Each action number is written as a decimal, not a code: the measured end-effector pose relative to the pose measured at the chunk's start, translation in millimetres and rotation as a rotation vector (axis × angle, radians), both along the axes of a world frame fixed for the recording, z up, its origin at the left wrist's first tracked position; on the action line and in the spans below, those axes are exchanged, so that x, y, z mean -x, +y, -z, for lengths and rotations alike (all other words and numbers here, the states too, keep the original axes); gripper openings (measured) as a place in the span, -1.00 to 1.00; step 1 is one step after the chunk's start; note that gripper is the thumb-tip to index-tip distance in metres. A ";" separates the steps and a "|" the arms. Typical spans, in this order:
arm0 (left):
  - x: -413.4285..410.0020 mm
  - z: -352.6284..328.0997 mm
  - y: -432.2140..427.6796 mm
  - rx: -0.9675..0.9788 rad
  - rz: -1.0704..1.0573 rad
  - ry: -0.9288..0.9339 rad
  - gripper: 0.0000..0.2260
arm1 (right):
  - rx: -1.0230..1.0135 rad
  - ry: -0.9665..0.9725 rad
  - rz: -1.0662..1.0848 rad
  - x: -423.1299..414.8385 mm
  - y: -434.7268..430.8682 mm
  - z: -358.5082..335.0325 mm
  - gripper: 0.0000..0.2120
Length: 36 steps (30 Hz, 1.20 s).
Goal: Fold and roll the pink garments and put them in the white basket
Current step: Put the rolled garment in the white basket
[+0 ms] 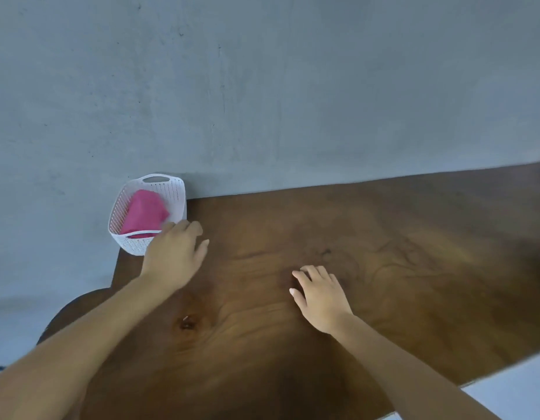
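Observation:
A white perforated basket stands at the far left corner of the brown wooden table, against the grey wall. Rolled pink garments lie inside it. My left hand hovers just in front of the basket's right front corner, fingers relaxed and holding nothing. My right hand rests palm down on the table's middle, fingers spread loosely, with nothing under it that I can see.
The grey wall runs along the table's far edge. The table's left end lies just below the basket, and its near right edge runs diagonally toward a pale floor. A dark knot marks the wood.

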State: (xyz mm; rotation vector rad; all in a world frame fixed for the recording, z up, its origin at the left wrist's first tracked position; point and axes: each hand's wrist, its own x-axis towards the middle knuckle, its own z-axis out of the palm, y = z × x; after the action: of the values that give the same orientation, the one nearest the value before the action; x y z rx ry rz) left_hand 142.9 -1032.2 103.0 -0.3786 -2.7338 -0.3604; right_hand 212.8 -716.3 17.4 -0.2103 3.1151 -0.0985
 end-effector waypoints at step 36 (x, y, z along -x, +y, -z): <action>-147.6 91.8 394.9 -0.005 0.536 -0.205 -0.87 | 0.179 -0.036 0.709 -291.9 311.5 0.3 -0.48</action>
State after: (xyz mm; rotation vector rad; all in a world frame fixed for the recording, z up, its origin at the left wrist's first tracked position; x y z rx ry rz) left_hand 290.6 -637.4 11.2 -1.1353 -2.7864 -0.5683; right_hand 504.7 -404.8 17.1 0.8818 2.9721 -0.3771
